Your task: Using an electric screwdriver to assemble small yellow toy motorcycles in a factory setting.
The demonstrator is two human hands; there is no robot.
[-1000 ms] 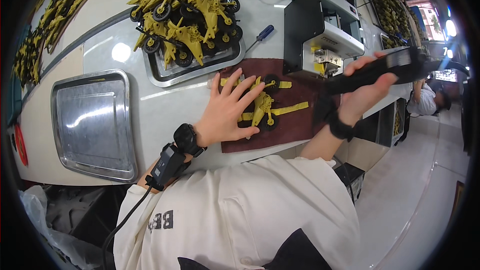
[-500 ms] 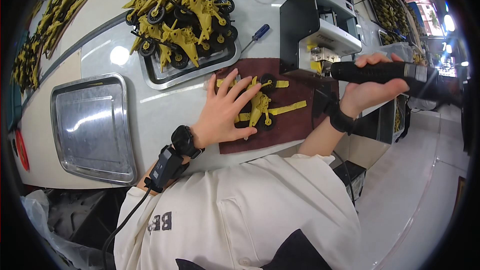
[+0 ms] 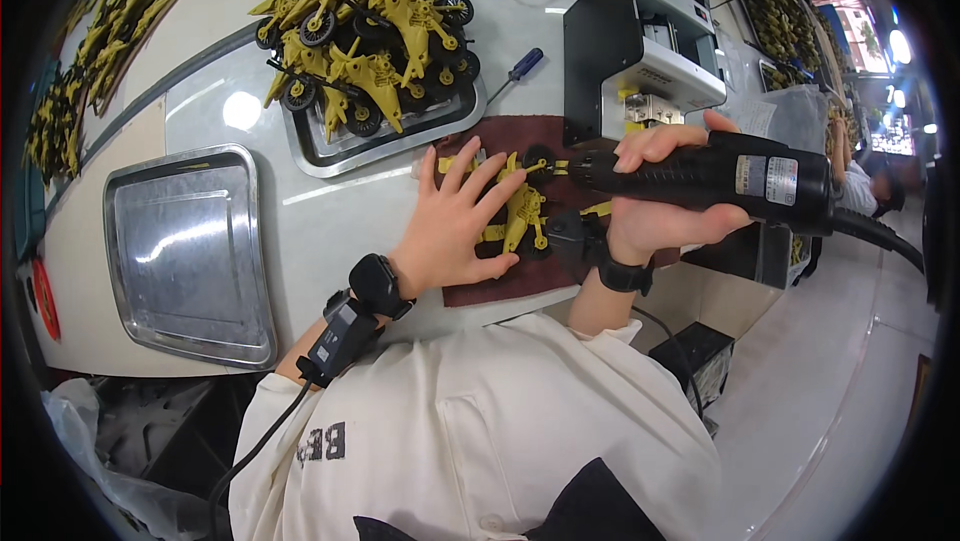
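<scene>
My left hand (image 3: 450, 221) lies with fingers spread over the left side of a yellow toy frame with black wheels (image 3: 522, 216), which looks like a toy motorcycle. Under it is a dark red cloth (image 3: 495, 289) with yellow strips. My right hand (image 3: 655, 191) is wrapped round a black corded electric screwdriver (image 3: 720, 176), held level. The driver's front end points left at the toy's upper wheel; whether its tip touches is too small to tell. A black wrist unit partly covers the cloth right of the toy.
A metal tray (image 3: 335, 163) heaped with similar yellow and black toys stands beyond my left hand. Another metal tray (image 3: 185, 256) lies at left. A blue-handled screwdriver (image 3: 524, 65) rests behind the cloth. A black and white box-shaped machine (image 3: 600, 56) stands at the back right.
My right hand has brought the electric screwdriver left and nearer, from beside the machine to the toy's upper wheel. My left hand has stayed nearly still.
</scene>
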